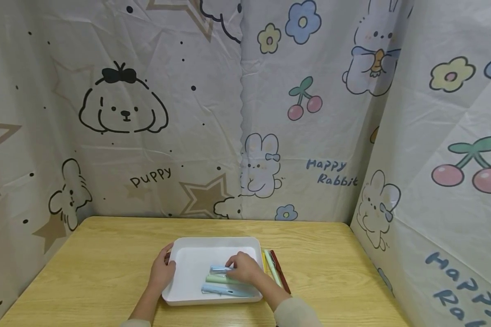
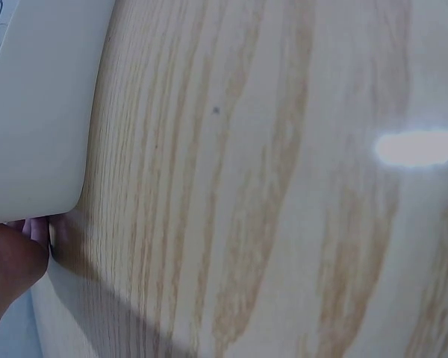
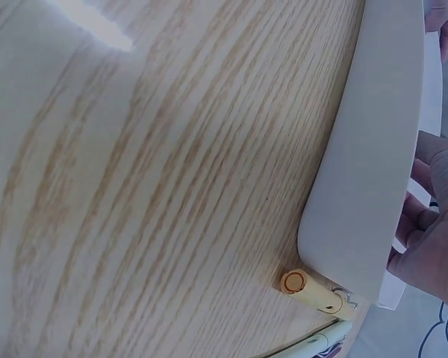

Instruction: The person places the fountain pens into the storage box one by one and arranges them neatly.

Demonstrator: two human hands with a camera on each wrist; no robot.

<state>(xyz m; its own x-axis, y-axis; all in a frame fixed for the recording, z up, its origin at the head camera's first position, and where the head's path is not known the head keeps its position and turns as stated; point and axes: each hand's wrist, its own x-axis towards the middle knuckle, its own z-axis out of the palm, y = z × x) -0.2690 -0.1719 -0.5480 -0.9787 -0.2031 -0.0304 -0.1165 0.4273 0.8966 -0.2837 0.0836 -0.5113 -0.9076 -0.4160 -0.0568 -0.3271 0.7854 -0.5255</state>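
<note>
A white tray (image 1: 190,272) lies on the table, with a light blue pen (image 1: 217,269), a green pen (image 1: 221,279) and a second light blue pen (image 1: 227,290) in it, one below another. My right hand (image 1: 244,269) reaches over the tray's right side and pinches the uppermost blue pen near its right end, hiding that end. At the tray's left wall, my left hand (image 1: 162,269) grips the edge, thumb on the near side. In the left wrist view only part of the left hand (image 2: 13,257) shows beside the tray's corner.
Just right of the tray lie a yellow pen (image 3: 310,289), a pale green pen (image 1: 273,269) and a dark red pen (image 1: 281,274). The wooden table (image 1: 118,254) is bordered by printed curtains (image 1: 204,150) at the back and sides.
</note>
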